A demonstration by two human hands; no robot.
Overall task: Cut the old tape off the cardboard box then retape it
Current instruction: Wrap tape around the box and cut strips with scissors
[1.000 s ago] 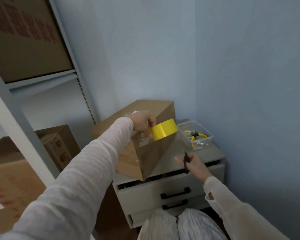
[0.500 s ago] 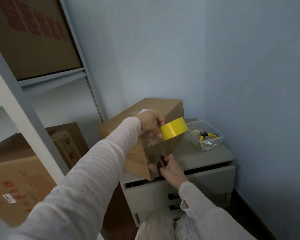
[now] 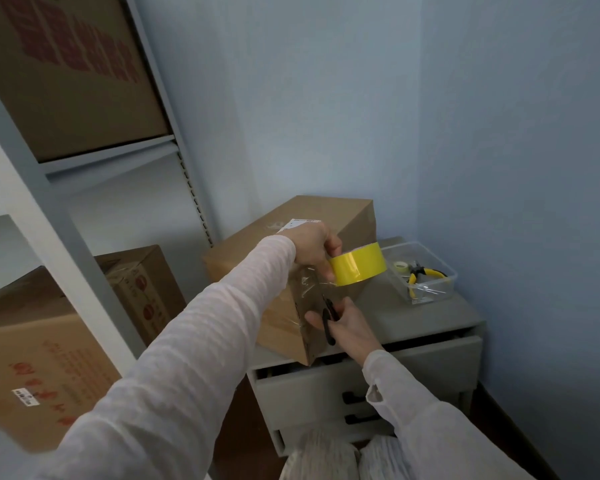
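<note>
Cardboard box at hands | left hand grips tape roll | right hand grips scissors

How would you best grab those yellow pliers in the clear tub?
By the yellow handles of the pliers, coming from above: they seem to lie flat in the open-topped clear tub, whose walls block a sideways reach.

A single wide-angle view is given from the head, aimed forward and down into a room corner. The left hand and right hand are framed close, near the centre, with the desk just beyond them and shelving to their left.
</note>
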